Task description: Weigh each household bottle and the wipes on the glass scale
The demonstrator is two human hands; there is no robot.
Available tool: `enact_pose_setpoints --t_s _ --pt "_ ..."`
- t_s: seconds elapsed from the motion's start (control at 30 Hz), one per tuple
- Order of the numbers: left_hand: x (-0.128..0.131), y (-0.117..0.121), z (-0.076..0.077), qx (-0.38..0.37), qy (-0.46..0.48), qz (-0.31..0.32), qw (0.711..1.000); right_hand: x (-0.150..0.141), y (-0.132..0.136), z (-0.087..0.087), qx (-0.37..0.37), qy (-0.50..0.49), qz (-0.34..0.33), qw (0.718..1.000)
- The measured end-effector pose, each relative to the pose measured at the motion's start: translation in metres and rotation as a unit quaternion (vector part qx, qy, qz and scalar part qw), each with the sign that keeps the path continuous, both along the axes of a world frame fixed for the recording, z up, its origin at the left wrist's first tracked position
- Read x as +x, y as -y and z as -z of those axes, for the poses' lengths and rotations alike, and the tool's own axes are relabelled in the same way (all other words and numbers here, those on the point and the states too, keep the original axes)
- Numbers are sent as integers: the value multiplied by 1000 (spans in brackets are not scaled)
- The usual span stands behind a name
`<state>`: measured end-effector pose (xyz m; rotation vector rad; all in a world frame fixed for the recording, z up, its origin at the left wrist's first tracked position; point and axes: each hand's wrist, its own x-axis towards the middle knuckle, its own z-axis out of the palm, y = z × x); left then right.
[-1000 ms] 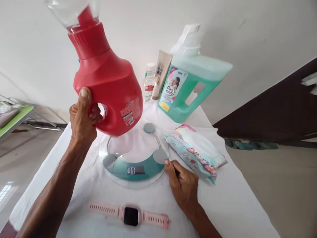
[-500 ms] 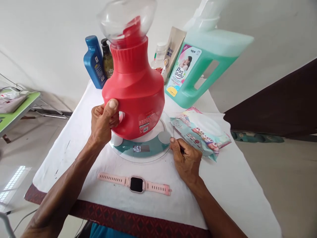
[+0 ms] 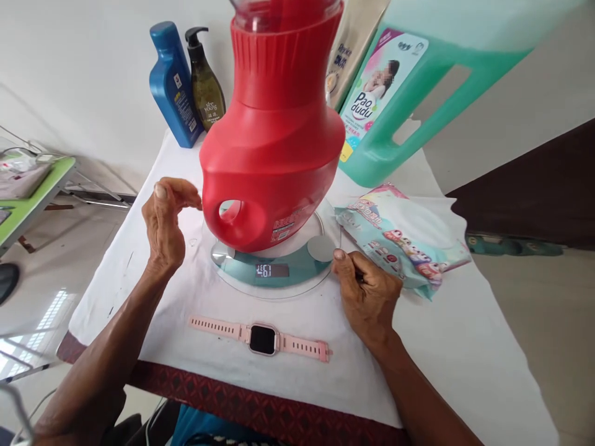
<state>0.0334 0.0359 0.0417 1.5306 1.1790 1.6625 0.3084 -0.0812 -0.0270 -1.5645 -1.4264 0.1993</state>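
Observation:
A large red detergent jug [image 3: 274, 148] with a clear cap stands on a round glass scale [image 3: 297, 272], whose display is lit. My left hand [image 3: 165, 217] is off the jug, just left of its handle hole, with fingers bent loosely and nothing in them. At the scale's right rim, my right hand [image 3: 369, 294] has its fingers curled in and the thumb at the glass edge; its fingertips are partly hidden. A pink smartwatch [image 3: 263, 339] lies face up with its strap spread, in front of the scale.
A pack of wipes [image 3: 404, 238] lies right of the scale. Behind stand a green Pao dudu jug [image 3: 395, 118], a beige tube [image 3: 351, 46], a blue bottle [image 3: 171, 87] and a dark pump bottle [image 3: 207, 83]. White cloth [image 3: 441, 347] covers the table.
My left hand has let go of the red jug's handle and drawn away to the left. The right hand stays at the scale's rim. The view has shifted slightly.

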Motion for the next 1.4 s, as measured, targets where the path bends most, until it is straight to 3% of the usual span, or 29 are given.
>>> enact_pose_setpoints --t_s 0.17,0.27,0.5,1.4 --pt "-29 -1 41 -8 -22 -94 995 0 -1 1 6 5 5 1000" --pt "-33 -1 51 -3 -40 -106 994 -1 -1 1 6 3 11 1000" --pt "-33 1 47 -22 -52 -112 992 -1 -1 -1 -26 -11 18 999" --pt "-35 -1 51 -25 -82 -98 991 0 -1 0 -23 0 18 1000"
